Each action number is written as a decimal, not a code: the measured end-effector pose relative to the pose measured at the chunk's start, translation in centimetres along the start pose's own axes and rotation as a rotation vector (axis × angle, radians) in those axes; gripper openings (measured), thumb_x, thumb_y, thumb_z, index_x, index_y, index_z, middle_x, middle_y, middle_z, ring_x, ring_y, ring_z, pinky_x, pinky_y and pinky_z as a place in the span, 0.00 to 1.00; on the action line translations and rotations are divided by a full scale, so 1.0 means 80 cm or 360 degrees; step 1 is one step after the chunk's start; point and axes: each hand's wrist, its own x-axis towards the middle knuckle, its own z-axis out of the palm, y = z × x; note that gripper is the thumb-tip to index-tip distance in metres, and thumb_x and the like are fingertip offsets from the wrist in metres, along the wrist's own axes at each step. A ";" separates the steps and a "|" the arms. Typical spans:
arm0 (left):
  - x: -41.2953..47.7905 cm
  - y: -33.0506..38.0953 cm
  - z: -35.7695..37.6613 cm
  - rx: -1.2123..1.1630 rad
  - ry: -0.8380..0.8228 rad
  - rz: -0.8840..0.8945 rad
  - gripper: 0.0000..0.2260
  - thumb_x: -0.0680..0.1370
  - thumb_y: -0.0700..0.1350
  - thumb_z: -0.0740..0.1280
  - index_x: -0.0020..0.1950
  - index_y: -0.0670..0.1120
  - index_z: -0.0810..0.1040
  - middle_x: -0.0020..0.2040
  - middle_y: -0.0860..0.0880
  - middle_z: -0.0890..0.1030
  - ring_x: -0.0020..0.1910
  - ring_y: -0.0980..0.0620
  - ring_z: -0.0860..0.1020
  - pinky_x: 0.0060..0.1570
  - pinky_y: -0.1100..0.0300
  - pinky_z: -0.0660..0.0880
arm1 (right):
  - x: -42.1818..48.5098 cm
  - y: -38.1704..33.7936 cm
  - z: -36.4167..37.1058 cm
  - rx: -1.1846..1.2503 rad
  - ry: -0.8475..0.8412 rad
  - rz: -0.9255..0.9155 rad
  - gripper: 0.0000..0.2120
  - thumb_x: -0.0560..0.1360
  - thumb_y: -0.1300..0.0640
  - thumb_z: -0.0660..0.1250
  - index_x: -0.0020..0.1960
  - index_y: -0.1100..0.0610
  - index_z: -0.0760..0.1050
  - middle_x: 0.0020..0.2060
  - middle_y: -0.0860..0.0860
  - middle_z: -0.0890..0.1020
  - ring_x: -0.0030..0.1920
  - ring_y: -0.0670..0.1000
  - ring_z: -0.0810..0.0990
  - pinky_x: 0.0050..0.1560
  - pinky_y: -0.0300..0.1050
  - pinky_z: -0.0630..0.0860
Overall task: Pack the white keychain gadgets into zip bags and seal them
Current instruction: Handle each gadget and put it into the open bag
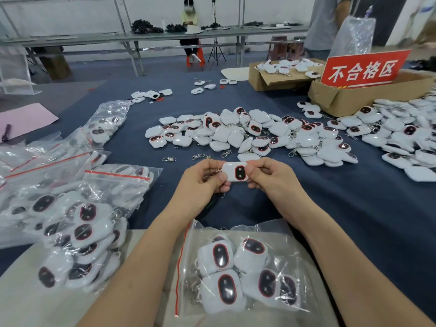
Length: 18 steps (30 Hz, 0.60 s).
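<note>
Both hands hold one white keychain gadget (236, 172) with a dark red-rimmed oval window, raised above the blue table. My left hand (204, 179) pinches its left end, where the metal clasp hangs. My right hand (267, 177) pinches its right end. Between my forearms lies a clear zip bag (240, 267) with a red seal strip, holding several gadgets. A large pile of loose gadgets (250, 133) lies just beyond my hands.
Filled zip bags (77, 234) are heaped at the left. More loose gadgets (405, 128) spread at the right, beside cardboard boxes (339, 97) with a red sign (364, 68). Loose metal clasps (198, 156) lie near the pile. People are at the far bench.
</note>
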 end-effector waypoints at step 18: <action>-0.180 0.034 -0.087 0.0355 0.0301 -0.0457 0.09 0.80 0.37 0.67 0.58 0.47 0.79 0.42 0.46 0.84 0.33 0.56 0.81 0.37 0.65 0.78 | -0.061 -0.073 0.065 -0.1348 -0.1145 0.0074 0.16 0.81 0.42 0.64 0.59 0.51 0.82 0.56 0.43 0.84 0.58 0.45 0.81 0.66 0.49 0.74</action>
